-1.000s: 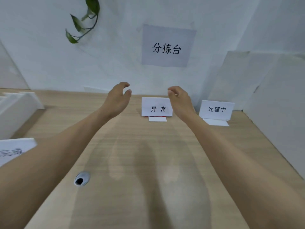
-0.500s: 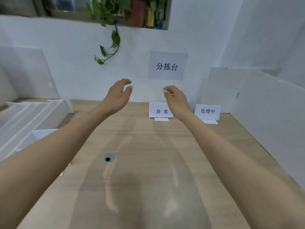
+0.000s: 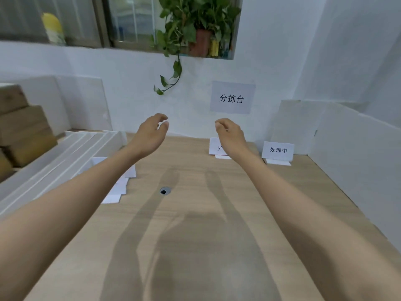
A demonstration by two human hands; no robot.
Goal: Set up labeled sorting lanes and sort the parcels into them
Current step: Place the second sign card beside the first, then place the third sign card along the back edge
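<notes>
Your head is tilting up since the earlier frames: the window and the potted plant [image 3: 195, 25] are now in view at 12 o'clock, and the brown boxes [image 3: 23, 127] are appearing at 9 o'clock, while both hands are staying raised over the tabletop [image 3: 195, 224].

From the head view, your left hand [image 3: 149, 135] and right hand [image 3: 231, 135] are hovering side by side, each grip loosely curled and spread, pinching nothing.

Risks as I am judging them: your right wrist is sitting just in front of the standing label card [image 3: 217, 146] at 1 o'clock, covering part of its text. Sweeping that arm sideways would likely be tipping it, or nudging the second card [image 3: 278, 150] near it at 2 o'clock. Your left forearm is crossing over the loose paper slips [image 3: 121, 187] at 10 o'clock; dragging it back could be scattering them toward the cable hole [image 3: 165, 190].

Counting: two label cards are standing at the far edge, one printed sign [image 3: 232, 97] is hanging on the wall, and roughly three or four slips are lying overlapped, partly hidden by your arm. White divider strips [image 3: 71, 153] are lying stacked at 10 o'clock, several, too blurred to number. At least three brown boxes, likely the parcels, are piled at 9 o'clock, well apart from the cards; none is sitting in a lane yet.
</notes>
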